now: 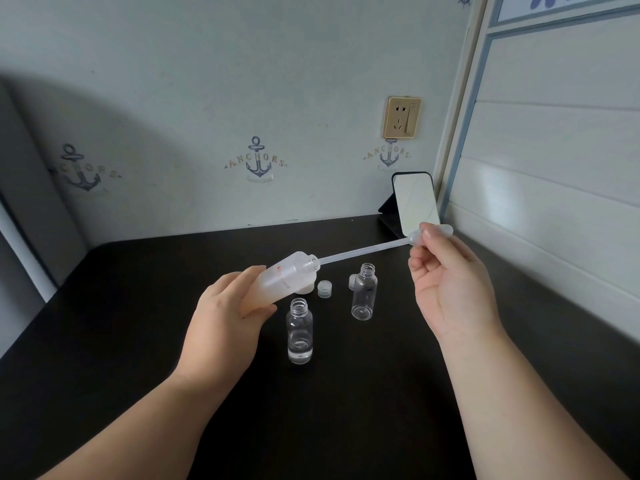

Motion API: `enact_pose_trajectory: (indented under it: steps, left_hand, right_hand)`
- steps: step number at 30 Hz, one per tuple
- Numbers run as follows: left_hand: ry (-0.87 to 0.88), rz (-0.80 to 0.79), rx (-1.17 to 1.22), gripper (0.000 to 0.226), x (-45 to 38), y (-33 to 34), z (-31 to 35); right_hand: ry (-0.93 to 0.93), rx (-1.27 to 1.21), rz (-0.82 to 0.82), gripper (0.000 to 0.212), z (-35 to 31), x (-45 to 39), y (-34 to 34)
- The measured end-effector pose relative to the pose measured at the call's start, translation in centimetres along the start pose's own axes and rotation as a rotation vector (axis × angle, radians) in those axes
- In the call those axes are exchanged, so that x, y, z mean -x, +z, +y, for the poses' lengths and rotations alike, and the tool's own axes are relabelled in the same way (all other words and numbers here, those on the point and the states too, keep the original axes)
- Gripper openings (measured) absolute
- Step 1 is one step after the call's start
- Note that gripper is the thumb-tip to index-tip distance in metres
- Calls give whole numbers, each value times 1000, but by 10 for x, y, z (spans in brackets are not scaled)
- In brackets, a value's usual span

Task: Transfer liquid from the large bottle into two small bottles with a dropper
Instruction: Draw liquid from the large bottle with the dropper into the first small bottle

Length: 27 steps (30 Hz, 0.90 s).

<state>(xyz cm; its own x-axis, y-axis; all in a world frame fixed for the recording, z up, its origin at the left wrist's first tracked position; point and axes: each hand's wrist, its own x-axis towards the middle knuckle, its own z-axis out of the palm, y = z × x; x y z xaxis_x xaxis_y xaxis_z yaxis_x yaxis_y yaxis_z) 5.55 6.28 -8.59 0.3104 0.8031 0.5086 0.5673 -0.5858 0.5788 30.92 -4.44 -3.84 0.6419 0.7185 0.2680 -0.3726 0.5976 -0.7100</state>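
Observation:
My left hand point(228, 320) grips the large frosted bottle point(287, 277) and holds it tilted above the table, its open mouth pointing right. My right hand point(446, 282) pinches the bulb of a long clear dropper point(363, 250), whose tip is inside the bottle's mouth. One small clear bottle point(300, 330) stands open below the large one, with a little clear liquid at its bottom. A second small clear bottle point(364, 292) stands open to the right and looks empty.
On the dark table point(138, 341), a small clear cap point(325, 289) lies between the bottles, another cap point(352, 282) sits behind the right bottle, and a white cap point(306, 289) lies under the large bottle. A small mirror point(415, 202) leans in the back right corner.

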Motion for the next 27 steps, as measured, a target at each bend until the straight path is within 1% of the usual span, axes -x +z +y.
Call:
enact_pose_trajectory:
  steps: [11,16,19,23,27]
  left_hand:
    - [36,7,-40,56,0,3,-2]
    - [34,6,-56,57,1,4,-1]
    - [33,-1,-54,58,1,3,0]
    - [23,3,-67,59,1,3,1]
    - [-2,3,-36,58,1,2,0]
  right_hand:
    - [27,122,-102,10,11,6,8]
    - [39,187,-160,14,16,12,12]
    - [52,221,-180,12,17,14,14]
    - [73,201,-188,13,18,14,15]
    - [90,122,-142,12,15,9,11]
